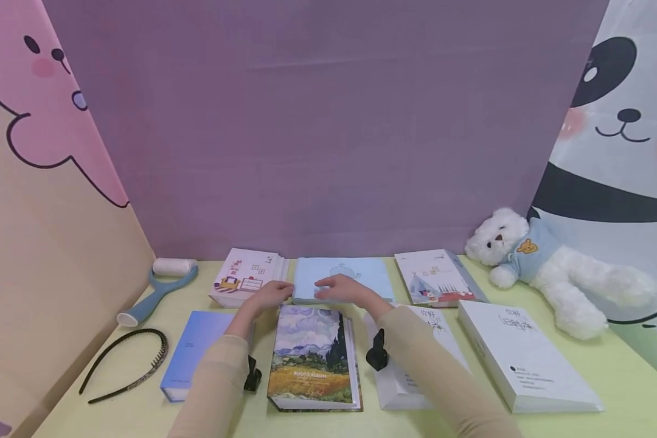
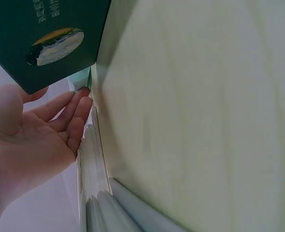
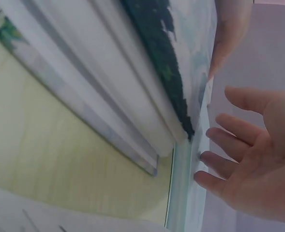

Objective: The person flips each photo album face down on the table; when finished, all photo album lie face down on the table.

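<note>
The light-blue album [image 1: 314, 271] lies flat at the back of the bench [image 1: 194, 295], between the truck-pictured album [image 1: 246, 274] and the tent-pictured album [image 1: 429, 277]. The left hand [image 1: 271, 294], fingers loosely extended, is at its left end; the right hand [image 1: 344, 289] spreads over it, contact unclear. With four front albums [image 1: 309, 353] also lined up, laying-out looks nearly done; perhaps straightening remains.

A white teddy bear [image 1: 566, 271] in a blue shirt [image 1: 543, 243] lies on the right by a panda picture [image 1: 613, 182]; a black headband [image 1: 163, 353] lies near a blue-handled roller [image 1: 159, 296] on the left.
</note>
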Action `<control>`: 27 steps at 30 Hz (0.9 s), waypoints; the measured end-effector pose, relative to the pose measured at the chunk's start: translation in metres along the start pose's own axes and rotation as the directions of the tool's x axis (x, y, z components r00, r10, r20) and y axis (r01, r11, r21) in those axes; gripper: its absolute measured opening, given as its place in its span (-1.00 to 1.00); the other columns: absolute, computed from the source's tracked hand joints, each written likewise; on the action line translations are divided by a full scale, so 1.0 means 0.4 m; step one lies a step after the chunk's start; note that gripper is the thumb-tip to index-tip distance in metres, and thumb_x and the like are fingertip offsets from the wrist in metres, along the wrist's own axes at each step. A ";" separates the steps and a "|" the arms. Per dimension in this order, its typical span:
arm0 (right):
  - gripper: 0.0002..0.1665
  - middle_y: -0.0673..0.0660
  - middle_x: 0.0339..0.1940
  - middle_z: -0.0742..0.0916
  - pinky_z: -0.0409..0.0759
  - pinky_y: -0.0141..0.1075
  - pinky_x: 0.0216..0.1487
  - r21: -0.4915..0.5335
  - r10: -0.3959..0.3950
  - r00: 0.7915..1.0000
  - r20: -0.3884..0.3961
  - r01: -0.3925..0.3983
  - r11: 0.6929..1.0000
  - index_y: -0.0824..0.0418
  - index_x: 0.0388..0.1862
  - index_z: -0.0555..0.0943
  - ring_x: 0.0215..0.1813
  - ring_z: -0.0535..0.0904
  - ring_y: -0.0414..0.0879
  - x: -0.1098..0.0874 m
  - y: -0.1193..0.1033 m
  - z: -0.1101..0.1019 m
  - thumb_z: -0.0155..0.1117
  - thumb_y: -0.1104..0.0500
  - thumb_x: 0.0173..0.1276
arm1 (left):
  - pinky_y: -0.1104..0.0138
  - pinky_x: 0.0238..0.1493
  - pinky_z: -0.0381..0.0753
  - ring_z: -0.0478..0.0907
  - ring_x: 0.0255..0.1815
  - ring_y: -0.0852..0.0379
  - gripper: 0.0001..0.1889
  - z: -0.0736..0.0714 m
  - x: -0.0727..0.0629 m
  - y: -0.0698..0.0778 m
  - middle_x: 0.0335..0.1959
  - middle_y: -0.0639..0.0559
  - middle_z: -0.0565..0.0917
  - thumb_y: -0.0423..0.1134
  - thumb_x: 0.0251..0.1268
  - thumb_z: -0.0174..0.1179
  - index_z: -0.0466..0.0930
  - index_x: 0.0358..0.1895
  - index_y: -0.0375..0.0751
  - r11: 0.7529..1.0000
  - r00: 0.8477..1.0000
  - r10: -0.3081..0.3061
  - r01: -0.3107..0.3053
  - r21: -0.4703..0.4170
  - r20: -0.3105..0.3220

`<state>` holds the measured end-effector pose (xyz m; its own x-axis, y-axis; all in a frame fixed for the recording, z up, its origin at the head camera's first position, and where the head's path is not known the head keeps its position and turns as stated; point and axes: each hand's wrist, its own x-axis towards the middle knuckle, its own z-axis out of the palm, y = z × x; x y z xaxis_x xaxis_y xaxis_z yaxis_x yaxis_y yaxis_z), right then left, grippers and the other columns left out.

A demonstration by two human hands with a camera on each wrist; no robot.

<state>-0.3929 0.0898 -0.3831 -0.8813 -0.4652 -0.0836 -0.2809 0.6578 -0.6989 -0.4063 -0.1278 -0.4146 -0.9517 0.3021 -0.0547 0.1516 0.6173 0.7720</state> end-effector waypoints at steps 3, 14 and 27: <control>-0.43 0.17 0.37 0.43 0.34 0.03 0.31 -0.029 0.018 1.000 0.022 -0.018 0.999 0.19 0.34 0.38 0.39 0.29 0.14 -0.003 0.002 0.005 0.08 0.02 0.41 | 0.02 0.25 0.39 0.40 0.24 -0.21 -0.54 0.003 -0.005 0.012 0.22 -0.33 0.45 -0.19 0.50 -0.18 0.30 0.30 -0.43 1.000 1.000 0.000 0.000 -0.010 0.022; -0.43 0.14 0.48 0.26 0.26 -0.03 0.38 -0.050 0.032 0.995 0.091 -0.028 0.998 0.15 0.39 0.31 0.48 0.14 0.11 -0.004 0.002 0.015 0.02 0.04 0.45 | 0.15 0.21 0.45 0.42 0.24 -0.04 -0.42 0.009 0.105 -0.106 0.26 -0.20 0.44 0.02 0.43 -0.08 0.31 0.32 -0.35 0.987 0.989 0.139 -0.142 0.080 0.044; -0.45 0.14 0.49 0.24 0.32 -0.22 -0.03 -0.103 0.029 0.996 0.090 -0.020 0.994 0.18 0.38 0.33 0.50 0.10 0.06 -0.008 -0.006 0.022 -0.03 0.20 0.40 | 0.43 -0.47 0.19 0.13 -0.60 0.21 -0.67 0.014 -0.005 0.043 -0.70 0.14 0.19 -0.32 0.34 -0.24 0.16 -0.66 -0.10 1.000 1.000 -0.004 0.005 0.021 -0.022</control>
<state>-0.3862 0.0847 -0.3874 -0.8513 -0.4973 -0.1673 -0.3014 0.7245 -0.6199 -0.4001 -0.1137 -0.4047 -0.9580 0.2832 -0.0442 0.1523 0.6336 0.7585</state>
